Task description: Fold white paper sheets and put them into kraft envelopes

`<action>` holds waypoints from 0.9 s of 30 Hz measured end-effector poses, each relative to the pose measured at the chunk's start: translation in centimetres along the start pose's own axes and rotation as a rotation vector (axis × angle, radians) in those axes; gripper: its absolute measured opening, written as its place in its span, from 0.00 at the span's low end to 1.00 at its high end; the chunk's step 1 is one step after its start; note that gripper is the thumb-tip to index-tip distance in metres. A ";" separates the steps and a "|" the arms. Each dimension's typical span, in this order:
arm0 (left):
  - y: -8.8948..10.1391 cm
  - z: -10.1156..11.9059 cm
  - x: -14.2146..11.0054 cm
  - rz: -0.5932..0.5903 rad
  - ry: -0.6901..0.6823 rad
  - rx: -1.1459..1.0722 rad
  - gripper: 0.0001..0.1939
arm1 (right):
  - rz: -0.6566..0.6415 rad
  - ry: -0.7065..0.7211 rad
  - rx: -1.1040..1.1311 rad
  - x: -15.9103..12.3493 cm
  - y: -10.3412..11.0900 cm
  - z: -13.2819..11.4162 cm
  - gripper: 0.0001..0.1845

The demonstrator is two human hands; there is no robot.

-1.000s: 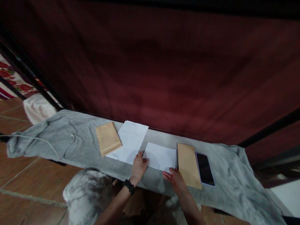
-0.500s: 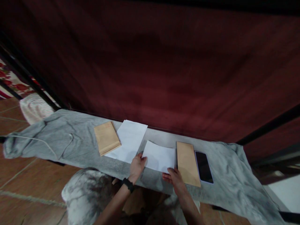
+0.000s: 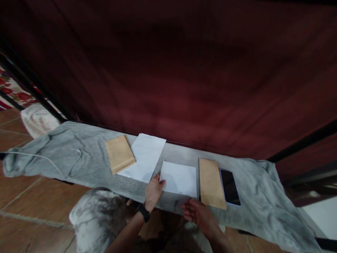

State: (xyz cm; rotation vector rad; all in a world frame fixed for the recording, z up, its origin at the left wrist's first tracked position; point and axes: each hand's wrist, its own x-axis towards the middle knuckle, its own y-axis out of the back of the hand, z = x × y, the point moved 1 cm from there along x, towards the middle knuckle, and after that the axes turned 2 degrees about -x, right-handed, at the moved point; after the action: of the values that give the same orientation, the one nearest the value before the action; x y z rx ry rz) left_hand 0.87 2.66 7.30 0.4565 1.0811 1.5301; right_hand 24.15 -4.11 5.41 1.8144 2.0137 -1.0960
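A folded white sheet (image 3: 180, 178) lies flat on the grey cloth (image 3: 79, 160) in front of me. My left hand (image 3: 153, 191) rests at its near left corner, fingertips curled against the edge of the sheet. My right hand (image 3: 196, 213) sits just below the sheet's near right corner, off the paper, fingers spread and holding nothing. A tan envelope (image 3: 211, 182) lies right of the sheet. A larger white sheet (image 3: 144, 157) and a stack of tan envelopes (image 3: 119, 154) lie to the left.
A dark phone (image 3: 230, 187) lies right of the tan envelope. A white cable (image 3: 39, 158) runs over the cloth's left end. A dark red curtain (image 3: 184, 77) hangs close behind. Tiled floor (image 3: 31, 207) lies below left.
The folded sheet has settled flat. My right hand has pulled back off its near right corner toward me and opened. My left hand stays at the left corner.
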 end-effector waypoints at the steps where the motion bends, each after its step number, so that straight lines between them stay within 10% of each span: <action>1: 0.0 0.0 -0.2 0.010 0.001 0.040 0.10 | 0.013 0.025 -0.054 0.0 -0.2 -0.2 0.22; 11: -1.8 2.8 -2.0 0.412 -0.468 0.564 0.17 | 0.294 0.956 -1.046 8.8 -3.6 -2.7 0.24; 18: -4.0 0.9 -0.4 0.370 -0.535 0.522 0.24 | 0.431 1.048 -1.535 11.3 -2.9 -1.2 0.26; 27: -7.1 3.0 3.5 0.249 -0.730 0.324 0.25 | 0.495 1.004 -1.626 12.3 -3.0 -1.5 0.27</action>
State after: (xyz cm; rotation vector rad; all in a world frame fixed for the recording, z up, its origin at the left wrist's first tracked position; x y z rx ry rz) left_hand 6.28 6.50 2.03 1.2982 0.6981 1.2256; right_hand 19.22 6.36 0.14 1.5262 1.4824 1.4809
